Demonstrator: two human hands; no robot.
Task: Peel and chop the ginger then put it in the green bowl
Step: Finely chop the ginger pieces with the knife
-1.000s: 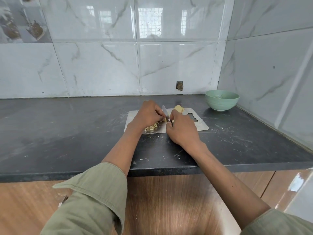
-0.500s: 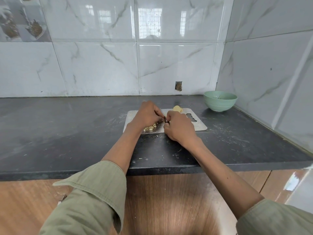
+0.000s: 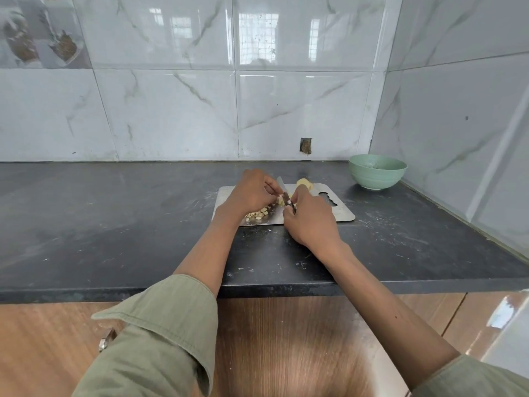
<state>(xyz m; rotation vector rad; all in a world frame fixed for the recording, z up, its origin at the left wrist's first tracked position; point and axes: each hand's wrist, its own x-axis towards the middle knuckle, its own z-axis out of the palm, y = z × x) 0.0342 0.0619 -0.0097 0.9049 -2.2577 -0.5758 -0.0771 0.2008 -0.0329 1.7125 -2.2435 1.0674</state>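
Note:
A metal cutting board [image 3: 340,209] lies on the dark counter. My right hand [image 3: 310,217] grips a small knife [image 3: 282,187] whose blade points up and away over the board. My left hand [image 3: 252,191] has its fingers curled onto a pale ginger piece [image 3: 281,201] right beside the blade. A heap of chopped ginger bits [image 3: 256,214] sits under my left wrist. One larger peeled ginger chunk [image 3: 305,183] rests at the board's far edge. The green bowl [image 3: 377,171] stands to the right, in the corner by the wall.
The dark stone counter [image 3: 114,219] runs left, bounded by tiled walls behind and on the right. Its front edge lies just below my forearms, with wooden cabinet fronts [image 3: 286,339] underneath. A small hole [image 3: 305,145] marks the back wall.
The knife blade dropped onto the ginger half a second ago and is raised again now. My hands stayed in place over the board.

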